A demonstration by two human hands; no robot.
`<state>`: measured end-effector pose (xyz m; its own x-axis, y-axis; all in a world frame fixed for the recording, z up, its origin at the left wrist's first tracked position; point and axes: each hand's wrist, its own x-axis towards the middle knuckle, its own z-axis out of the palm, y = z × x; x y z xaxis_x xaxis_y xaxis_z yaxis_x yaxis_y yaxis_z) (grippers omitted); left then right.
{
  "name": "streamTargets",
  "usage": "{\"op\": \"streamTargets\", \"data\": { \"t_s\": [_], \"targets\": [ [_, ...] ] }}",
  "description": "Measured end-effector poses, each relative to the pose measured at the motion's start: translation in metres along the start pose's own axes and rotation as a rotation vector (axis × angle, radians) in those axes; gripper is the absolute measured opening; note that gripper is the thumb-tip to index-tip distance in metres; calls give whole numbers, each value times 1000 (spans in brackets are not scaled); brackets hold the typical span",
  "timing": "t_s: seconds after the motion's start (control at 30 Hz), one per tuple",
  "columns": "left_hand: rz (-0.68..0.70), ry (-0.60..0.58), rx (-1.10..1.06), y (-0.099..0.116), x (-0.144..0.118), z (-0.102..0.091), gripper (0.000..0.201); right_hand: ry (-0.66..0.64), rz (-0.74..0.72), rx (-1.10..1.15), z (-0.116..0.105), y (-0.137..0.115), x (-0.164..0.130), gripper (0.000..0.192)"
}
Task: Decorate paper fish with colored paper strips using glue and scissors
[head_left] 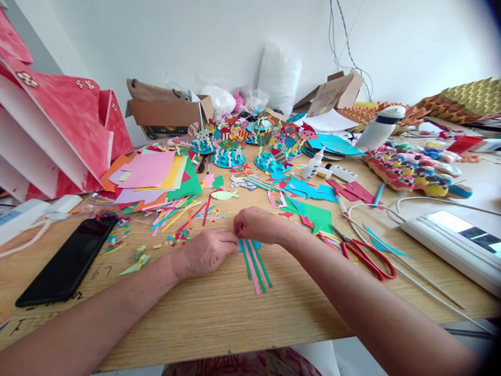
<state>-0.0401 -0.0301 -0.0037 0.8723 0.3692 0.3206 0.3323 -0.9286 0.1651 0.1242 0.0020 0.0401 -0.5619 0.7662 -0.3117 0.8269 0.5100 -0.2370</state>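
A wide wooden surface [219, 308] fills the frame, crowded with paper craft, seen from a camera on the person's head. At the upper left leans a big red and white painted cardboard piece [58, 125]; behind the clutter at upper centre sits an open cardboard box [168, 112]. A fanned stack of coloured paper sheets [152, 177] lies left of centre, and finished blue discs with paper sea creatures [250, 143] crowd the upper middle. A black phone [68, 261] rests at lower left, red-handled scissors [366, 256] right of centre, a glue bottle [314, 164] above them. At the centre, both bare hands meet over a small bundle of paper strips [256, 263], green and pink, fixed to a blue scrap that peeks out beneath the fingers. The left hand [205, 253] is curled closed, pressing the top of the bundle flat; the right hand [260, 224] pinches closed on the same top end from above. The strips lie flat just below the hands, their long axis running from the held upper end down toward the lower edge of the frame, slanting slightly right, the free ends fanning apart. The step in hand looks like joining or pressing the strip tops together at the blue piece. The next move likely calls for steady pressure at that joint while keeping the loose ends from shifting or crumpling
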Motion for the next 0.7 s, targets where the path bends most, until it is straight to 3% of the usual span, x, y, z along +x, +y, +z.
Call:
{"op": "streamTargets", "data": {
  "t_s": [0.3, 0.7],
  "targets": [
    [-24, -16, -26, 1, 0, 0, 29, -78, -32, -45, -5, -5, 0, 27],
    [-35, -28, -40, 2, -1, 0, 30, -10, -82, -15, 3, 11, 3, 25]
  ]
}}
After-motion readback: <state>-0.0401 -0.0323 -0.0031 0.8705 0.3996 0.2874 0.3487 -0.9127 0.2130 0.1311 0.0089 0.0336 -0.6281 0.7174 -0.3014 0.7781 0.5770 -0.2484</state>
